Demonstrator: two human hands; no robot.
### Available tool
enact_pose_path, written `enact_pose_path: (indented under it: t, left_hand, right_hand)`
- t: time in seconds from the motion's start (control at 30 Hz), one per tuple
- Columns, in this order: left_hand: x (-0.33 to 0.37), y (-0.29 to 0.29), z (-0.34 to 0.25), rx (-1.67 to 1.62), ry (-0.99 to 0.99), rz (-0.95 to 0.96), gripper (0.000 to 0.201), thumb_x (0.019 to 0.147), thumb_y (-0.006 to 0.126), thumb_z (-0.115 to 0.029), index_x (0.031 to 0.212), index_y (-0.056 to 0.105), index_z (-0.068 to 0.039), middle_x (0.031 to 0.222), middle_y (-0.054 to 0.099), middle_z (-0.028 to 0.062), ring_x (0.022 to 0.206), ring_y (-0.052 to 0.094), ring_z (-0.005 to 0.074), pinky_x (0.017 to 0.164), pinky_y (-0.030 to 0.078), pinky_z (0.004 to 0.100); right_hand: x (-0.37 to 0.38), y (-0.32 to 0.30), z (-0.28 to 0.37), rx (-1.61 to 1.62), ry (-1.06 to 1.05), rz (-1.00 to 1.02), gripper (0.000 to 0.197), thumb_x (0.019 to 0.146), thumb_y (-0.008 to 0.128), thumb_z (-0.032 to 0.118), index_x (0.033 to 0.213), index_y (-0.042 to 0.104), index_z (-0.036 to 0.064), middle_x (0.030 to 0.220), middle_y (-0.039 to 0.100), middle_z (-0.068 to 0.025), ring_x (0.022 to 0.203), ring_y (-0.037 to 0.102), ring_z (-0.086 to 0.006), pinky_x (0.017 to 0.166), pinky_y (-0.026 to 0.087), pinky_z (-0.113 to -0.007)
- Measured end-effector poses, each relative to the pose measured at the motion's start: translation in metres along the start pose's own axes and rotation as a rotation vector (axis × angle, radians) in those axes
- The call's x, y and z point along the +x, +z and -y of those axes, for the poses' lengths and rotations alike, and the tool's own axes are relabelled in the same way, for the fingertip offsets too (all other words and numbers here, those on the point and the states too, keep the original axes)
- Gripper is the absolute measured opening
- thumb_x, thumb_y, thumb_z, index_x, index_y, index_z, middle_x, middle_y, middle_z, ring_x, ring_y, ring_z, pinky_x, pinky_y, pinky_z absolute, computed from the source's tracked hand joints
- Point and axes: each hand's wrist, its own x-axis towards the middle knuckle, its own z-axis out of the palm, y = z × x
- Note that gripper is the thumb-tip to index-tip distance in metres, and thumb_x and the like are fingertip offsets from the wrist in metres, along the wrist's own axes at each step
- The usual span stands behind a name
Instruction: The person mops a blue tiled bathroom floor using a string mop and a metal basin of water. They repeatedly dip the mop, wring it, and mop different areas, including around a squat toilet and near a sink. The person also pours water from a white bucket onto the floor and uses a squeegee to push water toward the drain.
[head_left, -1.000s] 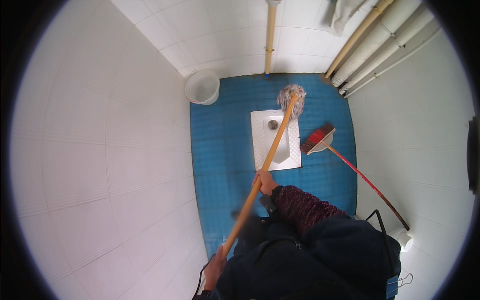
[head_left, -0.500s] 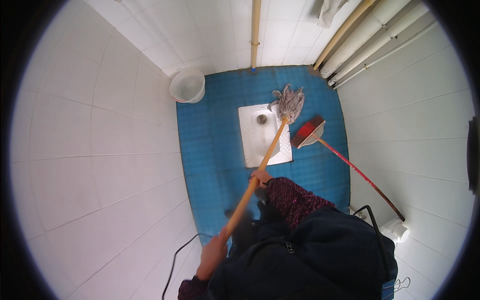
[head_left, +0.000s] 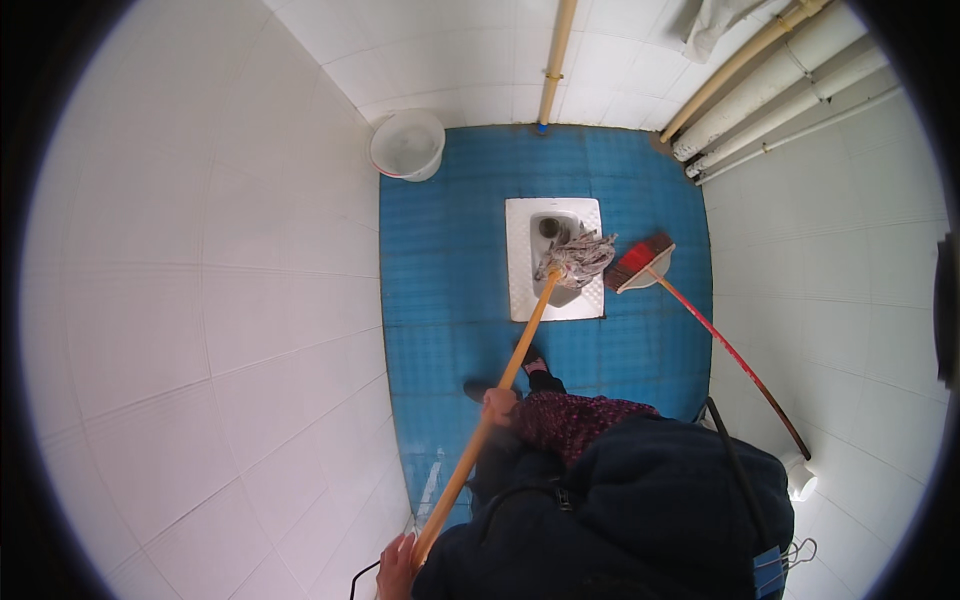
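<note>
Both my hands grip the long wooden handle of a string mop point(head_left: 522, 340). My right hand point(head_left: 500, 405) is closed round the middle of the handle. Lower down, near the picture's bottom edge, my left hand point(head_left: 397, 568) wraps the handle's near end, partly cut off by the frame. The grey mop head point(head_left: 582, 262) lies over the right part of a white squat toilet point(head_left: 519, 285) set in the blue floor. It covers some of the basin; the dark drain hole shows just beyond it.
A red-bristled broom point(head_left: 640, 262) leans its red handle on the right wall. A white bucket point(head_left: 408, 147) stands in the far left corner. Several pipes point(head_left: 770, 95) run up the far right corner, and a yellow pipe point(head_left: 552, 75) climbs the far wall. White tiled walls are close on both sides.
The mop head has come nearer, from the floor beyond the toilet's far right corner onto the toilet. Both my hands have drawn back toward me with the handle.
</note>
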Motion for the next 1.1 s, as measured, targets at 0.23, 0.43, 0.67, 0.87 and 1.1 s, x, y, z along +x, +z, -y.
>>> enact_pose_path:
  t: [0.23, 0.43, 0.67, 0.87, 1.1]
  left_hand:
    - [-0.002, 0.054, 0.055, -0.146, -0.032, -0.135, 0.058, 0.080, 0.054, -0.027, 0.132, 0.029, -0.023, 0.084, 0.057, 0.0131, 0.068, 0.059, 0.0365, 0.058, 0.046, 0.0463]
    - [-0.006, 0.103, 0.103, -0.255, -0.080, -0.193, 0.060, 0.079, 0.055, -0.028, 0.133, 0.028, -0.024, 0.086, 0.058, 0.0133, 0.070, 0.059, 0.0364, 0.059, 0.046, 0.0458]
    - [0.003, 0.131, 0.134, -0.370, -0.107, -0.174, 0.062, 0.079, 0.056, -0.029, 0.133, 0.027, -0.024, 0.088, 0.058, 0.0135, 0.072, 0.059, 0.0363, 0.061, 0.046, 0.0453]
    - [0.026, 0.122, 0.135, -0.434, -0.135, -0.150, 0.064, 0.078, 0.057, -0.029, 0.134, 0.026, -0.024, 0.090, 0.058, 0.0136, 0.074, 0.059, 0.0363, 0.062, 0.046, 0.0448]
    - [0.082, 0.037, 0.097, -0.471, -0.252, -0.098, 0.066, 0.077, 0.058, -0.030, 0.134, 0.025, -0.025, 0.092, 0.058, 0.0138, 0.076, 0.059, 0.0362, 0.063, 0.046, 0.0442]
  right_hand:
    - [-0.005, 0.005, 0.009, -0.014, -0.204, 0.121, 0.012, 0.081, 0.050, 0.013, 0.077, 0.052, 0.0016, 0.068, 0.054, -0.0139, 0.061, 0.056, -0.0270, 0.064, 0.050, -0.038]
    - [-0.045, 0.054, 0.022, 0.015, -0.191, -0.066, 0.010, 0.079, 0.052, 0.013, 0.074, 0.051, 0.0041, 0.064, 0.046, -0.0107, 0.063, 0.052, -0.0249, 0.059, 0.047, -0.041]
    - [-0.061, 0.120, 0.055, -0.072, -0.377, 0.159, 0.010, 0.076, 0.053, 0.009, 0.072, 0.049, 0.0008, 0.065, 0.050, -0.0118, 0.058, 0.052, -0.0229, 0.055, 0.047, -0.038]
    - [-0.072, 0.167, 0.093, -0.024, -0.329, 0.453, 0.008, 0.076, 0.055, 0.007, 0.074, 0.049, 0.0017, 0.063, 0.047, -0.0093, 0.058, 0.050, -0.0224, 0.059, 0.047, -0.041]
    - [-0.019, 0.227, 0.161, 0.030, -0.132, 0.606, 0.011, 0.076, 0.057, 0.010, 0.073, 0.049, 0.0020, 0.064, 0.048, -0.0092, 0.060, 0.051, -0.0225, 0.059, 0.047, -0.040]
